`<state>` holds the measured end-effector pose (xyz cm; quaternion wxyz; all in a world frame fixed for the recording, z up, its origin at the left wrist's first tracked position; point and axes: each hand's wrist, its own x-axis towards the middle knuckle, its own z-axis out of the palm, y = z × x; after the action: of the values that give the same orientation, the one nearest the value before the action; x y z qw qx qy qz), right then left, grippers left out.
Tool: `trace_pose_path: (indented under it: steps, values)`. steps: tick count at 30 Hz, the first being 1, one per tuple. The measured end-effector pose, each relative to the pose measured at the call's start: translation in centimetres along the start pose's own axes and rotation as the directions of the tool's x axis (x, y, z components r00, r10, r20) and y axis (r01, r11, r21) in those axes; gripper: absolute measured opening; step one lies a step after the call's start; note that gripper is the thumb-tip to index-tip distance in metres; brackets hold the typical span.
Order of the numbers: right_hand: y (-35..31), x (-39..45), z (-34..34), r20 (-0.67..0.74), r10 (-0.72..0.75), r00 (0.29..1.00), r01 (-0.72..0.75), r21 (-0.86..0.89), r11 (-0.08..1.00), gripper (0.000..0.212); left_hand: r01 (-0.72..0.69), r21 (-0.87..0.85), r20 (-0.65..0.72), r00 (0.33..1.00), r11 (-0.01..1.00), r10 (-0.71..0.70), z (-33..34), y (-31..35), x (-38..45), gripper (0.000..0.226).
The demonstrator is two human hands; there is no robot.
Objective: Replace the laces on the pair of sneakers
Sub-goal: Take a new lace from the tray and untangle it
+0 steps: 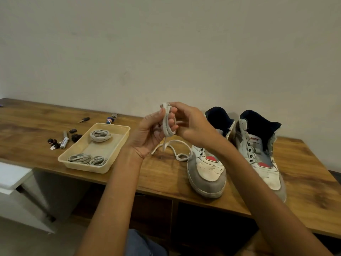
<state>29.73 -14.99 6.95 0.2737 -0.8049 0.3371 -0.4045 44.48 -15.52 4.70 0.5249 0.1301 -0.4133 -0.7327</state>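
Both hands mid-air over the table (184, 174), left hand (147, 133) and right hand (186, 121) clamped on the lace (167, 122) — tail trailing beside the left sneaker (207, 170) — so keep coils flat, wind evenly toward the tray (121, 140).

Two sneakers (206, 169) (262, 154), three coiled laces (100, 135) (79, 158) (98, 160) in one tray (121, 143), one loose lace (168, 126), two hands (147, 133) (191, 122).

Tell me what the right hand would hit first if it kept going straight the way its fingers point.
The right hand points left toward the left hand, so it would likely meet the white lace coiled between them, then the left hand's fingers. They already look in contact, though depth is unclear.
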Motion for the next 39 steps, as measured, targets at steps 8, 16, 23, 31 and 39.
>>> trace_pose_path:
  steps: [8,16,23,31,39]
  values:
    - [1.9,-0.3,0.5,0.0,0.143,0.99,-0.139,0.211,0.968,0.026,0.103,0.063,-0.039,0.994,0.993,-0.101,-0.1,-0.7,0.4,0.05]
    - [1.4,-0.8,0.8,0.201,0.394,0.897,-0.416,0.085,0.905,0.019,-0.036,0.076,-0.261,0.964,0.996,0.055,0.2,-1.0,1.0,0.019]
    - [0.3,-0.8,-2.0,0.315,0.498,0.808,-0.556,0.129,0.821,0.026,-0.112,0.338,-0.32,0.92,0.935,0.226,-0.5,-1.5,1.3,0.016]
    - [-0.4,-0.7,-3.5,0.172,0.536,0.827,-0.543,0.494,0.679,0.029,0.045,0.691,-0.137,0.988,0.721,0.07,-0.7,-2.8,1.3,0.017]
    - [0.3,-0.5,-5.0,0.112,0.621,0.776,-0.404,0.844,0.353,0.032,0.258,0.586,0.109,0.914,0.768,-0.391,0.0,-1.1,0.0,0.019]
